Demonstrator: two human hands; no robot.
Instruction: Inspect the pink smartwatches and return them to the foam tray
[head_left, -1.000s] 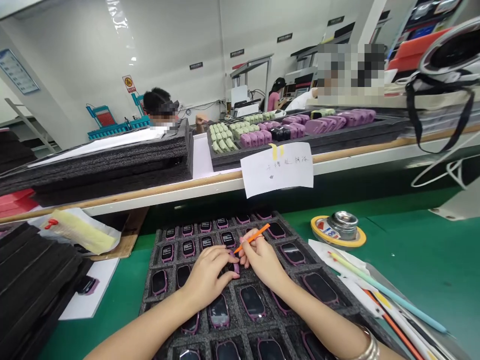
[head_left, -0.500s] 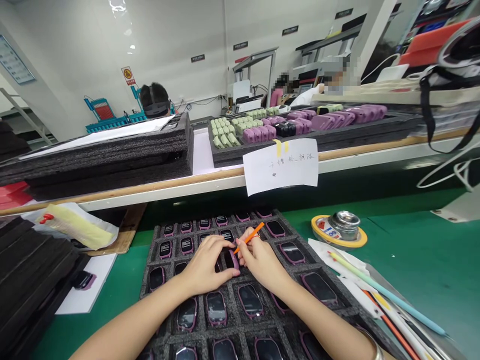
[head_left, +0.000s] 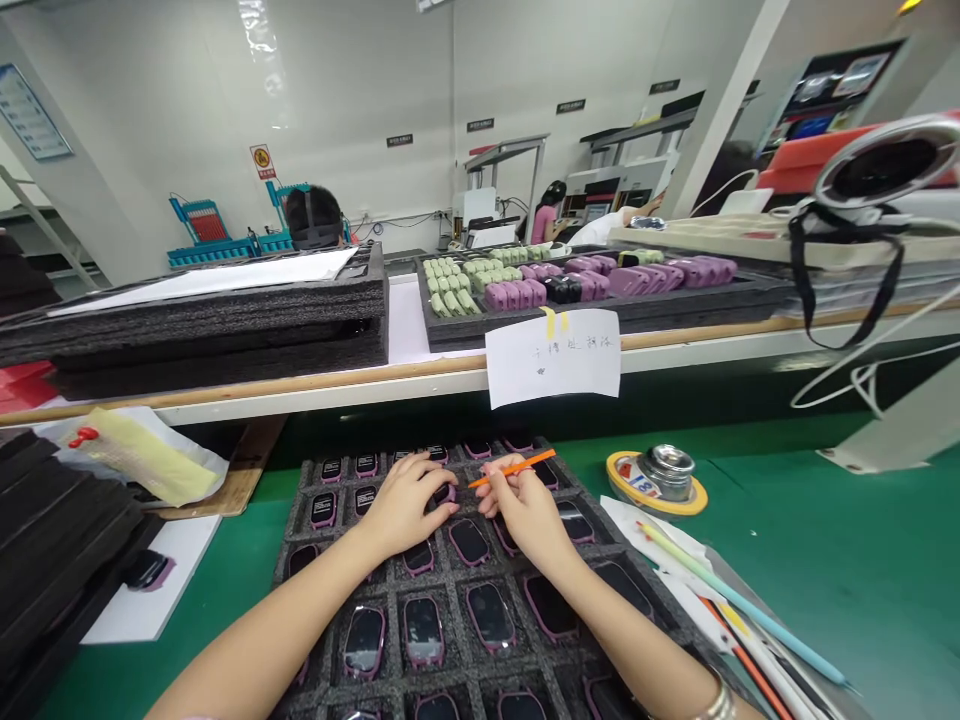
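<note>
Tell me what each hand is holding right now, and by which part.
The right hand pinches an orange stick near its left end. The left hand has its fingertips on a purple-rimmed watch in the foam tray; a real grip cannot be told.

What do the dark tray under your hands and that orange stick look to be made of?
Tray: looks like dark grey foam, matte, with a coarse porous surface and soft cut cell walls. Orange stick in the right hand: probably plastic, smooth and evenly coloured, though painted wood can't be ruled out.
</note>
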